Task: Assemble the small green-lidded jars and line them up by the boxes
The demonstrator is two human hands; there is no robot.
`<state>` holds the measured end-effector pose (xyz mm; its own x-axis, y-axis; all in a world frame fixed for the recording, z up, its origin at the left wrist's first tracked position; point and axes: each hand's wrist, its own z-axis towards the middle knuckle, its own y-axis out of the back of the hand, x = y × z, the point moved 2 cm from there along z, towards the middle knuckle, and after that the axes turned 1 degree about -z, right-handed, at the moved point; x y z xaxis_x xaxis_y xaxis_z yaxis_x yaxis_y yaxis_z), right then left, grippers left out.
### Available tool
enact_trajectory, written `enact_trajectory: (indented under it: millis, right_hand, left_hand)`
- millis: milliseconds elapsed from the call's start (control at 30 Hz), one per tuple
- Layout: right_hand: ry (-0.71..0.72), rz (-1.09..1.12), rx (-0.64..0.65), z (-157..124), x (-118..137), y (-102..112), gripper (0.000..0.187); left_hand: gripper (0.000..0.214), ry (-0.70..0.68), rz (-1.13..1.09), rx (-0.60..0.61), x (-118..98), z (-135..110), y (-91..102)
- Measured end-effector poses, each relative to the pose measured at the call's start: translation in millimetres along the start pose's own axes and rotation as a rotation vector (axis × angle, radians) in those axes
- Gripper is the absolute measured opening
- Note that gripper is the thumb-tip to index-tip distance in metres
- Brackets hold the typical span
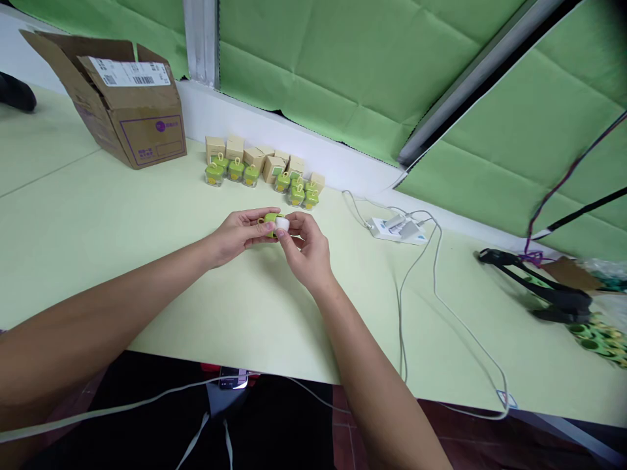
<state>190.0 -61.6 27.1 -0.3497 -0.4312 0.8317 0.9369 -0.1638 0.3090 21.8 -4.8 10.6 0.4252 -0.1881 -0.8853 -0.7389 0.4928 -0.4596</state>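
My left hand (241,231) is closed on a small green case with a loop (270,217), held just above the table near the middle. The loop points to the left. With thumb and fingers my right hand (307,248) pinches a small white rounded piece (281,224) at the case's right side. The two pieces touch; whether the white one sits inside the green one I cannot tell. Beyond my hands stand several similar green-topped cases with loops (236,170), in two groups.
Small kraft boxes (273,168) stand behind the green cases. An open cardboard carton (147,130) is at the back left. A power strip (398,230) with white cables lies to the right. Farther right are a black tool-like object (543,287) and loose green pieces (600,336).
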Motion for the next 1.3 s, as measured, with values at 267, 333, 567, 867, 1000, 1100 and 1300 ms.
enact_trajectory:
  millis: [267,333,567,867,1000,1100,1300]
  right_hand:
    - [0.004,0.028,-0.021,-1.0,-0.6,-1.8,0.033]
    - [0.002,0.032,-0.03,-1.7,0.1,-2.5,0.034]
    - [0.02,0.018,-0.041,-4.0,3.6,-3.3,0.033]
    - [0.058,-0.057,-0.06,-6.2,8.7,-4.4,0.034]
    - [0.048,-0.032,-0.063,-6.4,9.8,-5.4,0.034]
    - [0.041,-0.005,-0.064,-6.5,12.0,-5.6,0.033]
    - [0.039,-0.008,-0.083,-7.6,14.3,-5.5,0.034]
  left_hand:
    - [0.048,-0.006,-0.007,-0.002,-2.5,-1.1,-3.4]
    - [0.047,-0.01,-0.007,0.002,-3.3,-1.5,-4.1]
    - [0.047,-0.014,-0.018,0.013,-4.7,-3.2,-4.9]
    - [0.045,-0.029,-0.024,0.029,-3.7,-3.7,-4.3]
    - [0.046,-0.033,-0.009,0.031,-4.4,-4.4,-4.1]
    - [0.049,-0.038,0.007,0.041,-5.3,-4.7,-4.1]
    - [0.05,-0.031,0.017,0.052,-7.0,-4.3,-3.7]
